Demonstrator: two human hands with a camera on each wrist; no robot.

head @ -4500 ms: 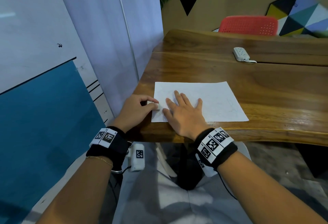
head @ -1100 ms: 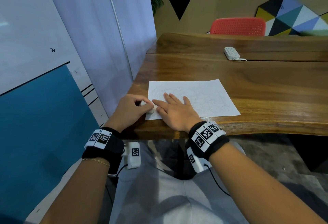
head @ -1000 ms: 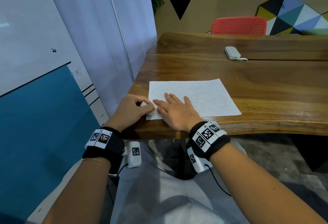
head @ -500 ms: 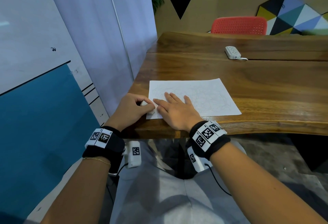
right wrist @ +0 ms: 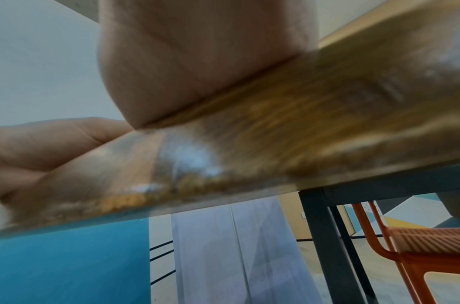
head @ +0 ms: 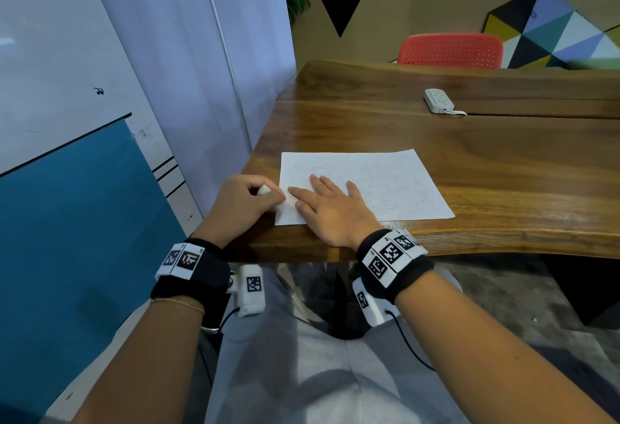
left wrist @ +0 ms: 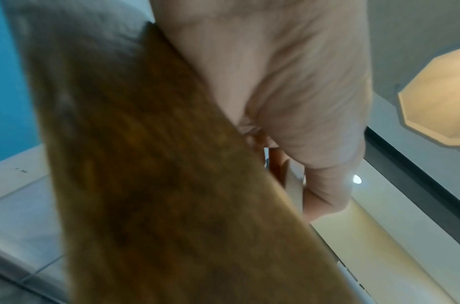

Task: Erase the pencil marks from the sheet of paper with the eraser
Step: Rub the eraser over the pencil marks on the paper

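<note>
Glossy wood table (head: 486, 168); flat paper sheet (head: 385, 182), white eraser (head: 264, 189).

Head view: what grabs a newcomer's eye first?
Two hands meet at the near left corner of a white sheet of paper on the wooden table: the right hand lies flat on it, the left hand pinches a white eraser at its edge. Behind, a red chair and a white power strip.

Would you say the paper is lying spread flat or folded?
Spread flat: the paper lies unfolded on the table, with the right hand pressing on it.
</note>
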